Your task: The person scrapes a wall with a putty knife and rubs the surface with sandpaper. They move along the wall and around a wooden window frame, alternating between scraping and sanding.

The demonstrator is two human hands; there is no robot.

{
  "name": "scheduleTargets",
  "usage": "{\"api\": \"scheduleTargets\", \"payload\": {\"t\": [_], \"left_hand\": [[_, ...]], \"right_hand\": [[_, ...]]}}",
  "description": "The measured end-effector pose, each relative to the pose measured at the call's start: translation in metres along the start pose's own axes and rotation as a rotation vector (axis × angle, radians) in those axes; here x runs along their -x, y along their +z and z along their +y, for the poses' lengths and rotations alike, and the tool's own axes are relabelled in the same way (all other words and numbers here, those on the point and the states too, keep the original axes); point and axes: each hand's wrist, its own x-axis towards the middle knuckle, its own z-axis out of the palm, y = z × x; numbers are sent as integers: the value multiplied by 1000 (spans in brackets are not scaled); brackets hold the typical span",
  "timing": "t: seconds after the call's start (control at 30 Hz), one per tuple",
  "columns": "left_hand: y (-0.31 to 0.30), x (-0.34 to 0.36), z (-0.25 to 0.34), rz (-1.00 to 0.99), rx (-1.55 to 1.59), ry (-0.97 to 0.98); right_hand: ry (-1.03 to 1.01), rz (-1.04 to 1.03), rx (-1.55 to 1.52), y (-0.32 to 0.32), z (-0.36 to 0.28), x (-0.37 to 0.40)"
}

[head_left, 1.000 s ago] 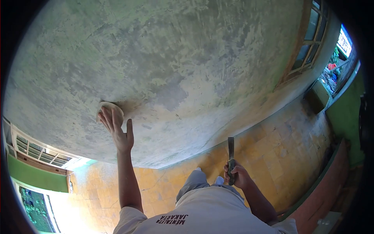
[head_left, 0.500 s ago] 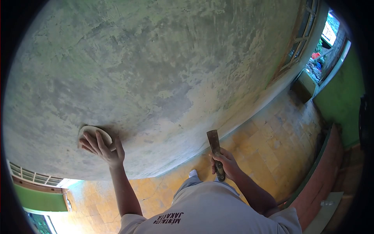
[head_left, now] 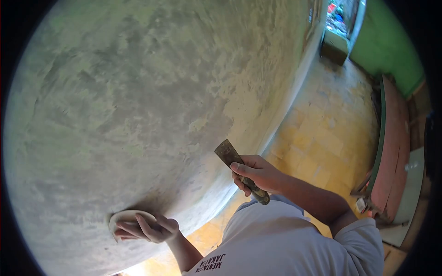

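View is swinging right, and the pale round flat disc (head_left: 120, 217) is shifting from about 9 o'clock in frame to between 7 and 8. Some of that is coming from camera turn; I'm not able to split it exactly. Reading: contact is moving to another patch of the mottled grey-green wall (head_left: 138, 115), not breaking off. Left hand (head_left: 154, 228) is spreading its fingers over the disc and pressing it to the wall, fingers pointing toward 9, wrist bending, forearm coming in from about 5. Right hand (head_left: 260, 175) is closing around the mottled handle of a dark flat-bladed metal scraper (head_left: 226, 151), thumb lying along it near the blade. Blade is tipping from 12 to about 11 o'clock; it's looking clear of the wall, though the gap is hard to judge. Right elbow is bending, forearm running in from 4, in front of the white printed T-shirt (head_left: 281, 239). Yellow tiled floor (head_left: 317, 138) is showing beyond, toward 3. Only the left hand is working the wall.
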Motion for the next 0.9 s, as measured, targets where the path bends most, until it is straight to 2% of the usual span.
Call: {"api": "scheduleTargets", "payload": {"t": [0.2, 0.37, 0.57, 0.67, 0.77, 0.9], "left_hand": [[-7, 6, -7, -55, 20, 56], [-9, 7, -8, -63, 14, 59], [-9, 8, -11, -61, 29, 78], [-8, 8, -11, -59, 38, 78], [-9, 8, -12, -63, 40, 80], [-9, 9, -12, -64, 41, 78]], "right_hand": [[-45, 85, -4, 2, 0, -8], [-36, 97, 42, 21, -42, -24], [-69, 178, 163, 7, -8, -18], [-89, 157, 262, 13, -20, -25], [-157, 133, 169, 22, -34, -29], [-163, 180, 203, 16, -29, -16]]}}
